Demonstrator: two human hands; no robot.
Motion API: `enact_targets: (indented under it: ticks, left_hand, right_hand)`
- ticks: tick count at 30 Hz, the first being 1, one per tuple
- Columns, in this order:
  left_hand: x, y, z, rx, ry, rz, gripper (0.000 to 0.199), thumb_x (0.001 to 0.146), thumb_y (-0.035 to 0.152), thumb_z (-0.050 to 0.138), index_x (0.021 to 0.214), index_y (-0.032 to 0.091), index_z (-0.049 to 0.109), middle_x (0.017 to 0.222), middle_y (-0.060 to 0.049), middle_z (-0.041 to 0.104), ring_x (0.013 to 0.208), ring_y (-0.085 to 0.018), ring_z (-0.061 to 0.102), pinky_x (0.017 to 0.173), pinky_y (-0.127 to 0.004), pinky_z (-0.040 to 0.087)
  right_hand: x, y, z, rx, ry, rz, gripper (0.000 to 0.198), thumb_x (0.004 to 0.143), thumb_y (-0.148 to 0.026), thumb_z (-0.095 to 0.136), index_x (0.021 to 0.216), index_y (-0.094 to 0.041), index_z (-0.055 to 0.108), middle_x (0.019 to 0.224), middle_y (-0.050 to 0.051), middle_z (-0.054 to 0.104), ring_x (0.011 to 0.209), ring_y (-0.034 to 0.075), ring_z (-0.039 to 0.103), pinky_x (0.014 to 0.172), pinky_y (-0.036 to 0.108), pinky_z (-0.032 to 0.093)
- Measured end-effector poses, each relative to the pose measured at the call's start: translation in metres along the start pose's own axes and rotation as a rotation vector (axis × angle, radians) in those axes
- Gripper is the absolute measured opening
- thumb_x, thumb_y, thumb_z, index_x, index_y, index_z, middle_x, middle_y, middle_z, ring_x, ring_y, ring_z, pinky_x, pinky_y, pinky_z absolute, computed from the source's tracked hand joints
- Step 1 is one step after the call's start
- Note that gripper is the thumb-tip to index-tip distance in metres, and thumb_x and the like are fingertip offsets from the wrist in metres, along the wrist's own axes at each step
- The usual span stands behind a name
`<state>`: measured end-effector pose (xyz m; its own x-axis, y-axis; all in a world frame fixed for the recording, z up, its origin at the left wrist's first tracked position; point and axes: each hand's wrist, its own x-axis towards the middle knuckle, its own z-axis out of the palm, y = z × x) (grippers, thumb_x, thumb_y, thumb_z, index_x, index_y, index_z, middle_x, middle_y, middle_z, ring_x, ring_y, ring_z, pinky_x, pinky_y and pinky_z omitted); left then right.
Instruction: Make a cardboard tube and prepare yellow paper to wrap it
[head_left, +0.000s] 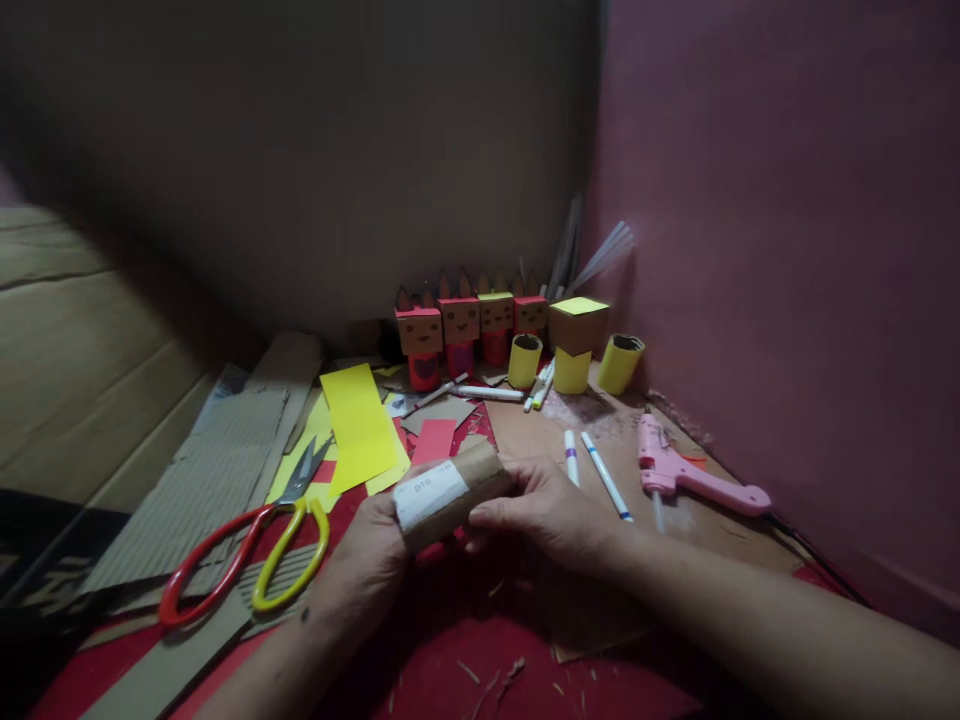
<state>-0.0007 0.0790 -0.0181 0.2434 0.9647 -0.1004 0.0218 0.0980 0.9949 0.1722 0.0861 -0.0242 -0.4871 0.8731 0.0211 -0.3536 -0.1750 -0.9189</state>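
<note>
Between my two hands is a small folded cardboard piece (480,482), box-like, with a white printed label on its near left face. My left hand (371,545) grips its left end, the fingers mostly hidden behind it. The right end is pinched by my right hand (540,505), its thumb along the lower edge. Just beyond lie a red paper piece (435,440) and yellow paper strips (361,425). Scissors (281,530) with one red and one yellow handle rest open to the left, on corrugated cardboard.
Several cardboard figures with faces and pointed ears (460,320) stand at the back. Beside them are a yellow tube with a cardboard box on top (577,335) and yellow tubes (621,364). Markers (606,478) and a pink glue gun (686,472) lie right. A wall (787,300) borders that side.
</note>
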Motion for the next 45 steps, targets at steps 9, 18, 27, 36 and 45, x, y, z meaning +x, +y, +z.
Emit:
enact_targets:
  ticks: [9,18,27,36,45]
  left_hand:
    - [-0.005,-0.002,0.003,0.024,-0.011,-0.011,0.024,0.071,0.029,0.071,0.089,0.013,0.072,0.073,-0.006,0.071,0.067,-0.020,0.065,0.061,-0.026,0.049]
    - [-0.013,-0.002,0.011,-0.059,-0.053,0.011,0.022,0.073,0.031,0.072,0.090,0.017,0.073,0.081,-0.003,0.073,0.074,-0.021,0.067,0.072,-0.030,0.054]
    - [-0.015,0.001,0.011,-0.166,-0.146,0.001,0.026,0.072,0.023,0.073,0.097,0.017,0.070,0.079,-0.004,0.072,0.070,-0.017,0.064,0.070,-0.028,0.051]
    - [-0.016,0.009,0.010,-0.263,-0.250,0.068,0.024,0.074,0.014,0.067,0.097,0.012,0.069,0.083,-0.006,0.070,0.077,-0.019,0.063,0.077,-0.032,0.050]
    - [-0.010,0.014,-0.026,0.141,0.203,0.222,0.014,0.072,0.015,0.057,0.075,0.018,0.070,0.108,-0.006,0.066,0.092,-0.019,0.062,0.078,-0.029,0.050]
  right_hand:
    - [0.000,0.004,0.000,0.008,-0.009,-0.083,0.024,0.069,-0.017,0.072,0.090,-0.015,0.060,0.069,0.000,0.068,0.056,0.012,0.065,0.055,0.025,0.056]
    - [-0.007,0.002,0.000,-0.111,0.016,-0.136,0.020,0.073,-0.019,0.071,0.089,-0.017,0.060,0.067,-0.002,0.066,0.052,0.009,0.061,0.048,0.020,0.051]
    - [-0.011,0.003,-0.006,-0.164,-0.073,-0.117,0.013,0.079,-0.020,0.068,0.091,-0.019,0.063,0.071,-0.002,0.067,0.059,0.009,0.061,0.056,0.021,0.051]
    - [-0.011,0.001,-0.006,-0.149,-0.037,-0.100,0.015,0.076,-0.020,0.070,0.091,-0.021,0.066,0.071,0.000,0.068,0.062,0.013,0.064,0.057,0.024,0.051]
    - [0.002,-0.008,-0.018,0.018,0.278,-0.106,0.029,0.067,-0.025,0.077,0.093,-0.020,0.065,0.064,-0.002,0.063,0.048,0.011,0.056,0.044,0.023,0.046]
